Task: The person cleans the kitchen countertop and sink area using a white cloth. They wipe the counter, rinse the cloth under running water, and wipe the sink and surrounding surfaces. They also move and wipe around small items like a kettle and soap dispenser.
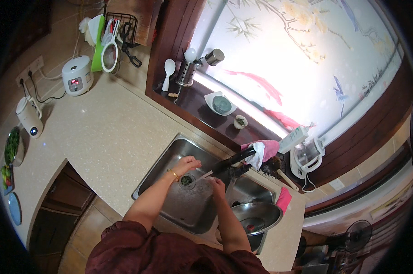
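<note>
My left hand [186, 165], with a gold-coloured bangle [174, 174] on the wrist, hangs over the large stainless steel sink basin [189, 217]. Its fingers lie close together, and their undersides are hidden. Just below it is a round opening with a pale rim [187, 181], with green bits inside. My right hand [218, 186] is low in the basin, fingers curled beside a clear, blurred patch. Whether that is water or a transparent vessel in its grasp is unclear. A thin stream of water [203, 176] falls from the black faucet [228, 164] between my hands.
A steel bowl [271, 224] sits over the smaller basin [256, 186], near a pink cloth [283, 200]. Cloths [266, 150] hang by the faucet. The sill holds a dish [221, 103] and a small cup [240, 122]. A rice cooker [78, 75] and kettle [29, 116] stand left.
</note>
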The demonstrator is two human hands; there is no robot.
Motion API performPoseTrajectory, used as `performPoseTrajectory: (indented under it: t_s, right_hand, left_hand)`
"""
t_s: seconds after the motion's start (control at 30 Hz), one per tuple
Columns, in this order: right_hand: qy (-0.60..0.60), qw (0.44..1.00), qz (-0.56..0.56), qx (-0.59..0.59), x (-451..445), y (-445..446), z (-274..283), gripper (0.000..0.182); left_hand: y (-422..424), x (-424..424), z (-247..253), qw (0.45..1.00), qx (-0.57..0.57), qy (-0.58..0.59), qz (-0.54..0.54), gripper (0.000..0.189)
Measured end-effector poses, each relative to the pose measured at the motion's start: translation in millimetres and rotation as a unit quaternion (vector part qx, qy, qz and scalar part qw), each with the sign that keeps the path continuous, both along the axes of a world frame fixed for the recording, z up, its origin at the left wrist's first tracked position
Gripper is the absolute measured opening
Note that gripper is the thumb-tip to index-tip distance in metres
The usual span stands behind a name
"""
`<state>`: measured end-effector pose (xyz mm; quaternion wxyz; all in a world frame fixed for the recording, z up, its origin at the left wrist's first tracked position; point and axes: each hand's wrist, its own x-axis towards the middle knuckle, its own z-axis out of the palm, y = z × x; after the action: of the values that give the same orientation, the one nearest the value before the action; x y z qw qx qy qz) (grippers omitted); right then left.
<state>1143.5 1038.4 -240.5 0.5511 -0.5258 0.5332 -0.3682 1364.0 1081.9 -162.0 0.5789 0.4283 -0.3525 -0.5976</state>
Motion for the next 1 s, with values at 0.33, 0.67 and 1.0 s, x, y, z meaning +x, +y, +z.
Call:
performPoseTrajectory:
  t_s: [0.33,0.67,1.0]
  right_hand:
    - [-0.026,0.992,0.107,0.062,22.2,21.4,56.2,0.03]
    - [0.407,0.833,0.368,-0.072,7.1,30.9,59.7,0.023]
    - [-0.127,0.96,0.205,0.142,37.7,22.9,79.2,0.015]
  left_hand:
    - [1.5,-23.3,-59.4,0.989,-0.008,-0.142,-0.03,0.033]
    - [-6.3,-8.9,-13.7,0.992,-0.053,-0.112,0.015,0.017]
    - [-10.8,-1.9,-25.9,0.966,-0.101,-0.21,-0.108,0.039]
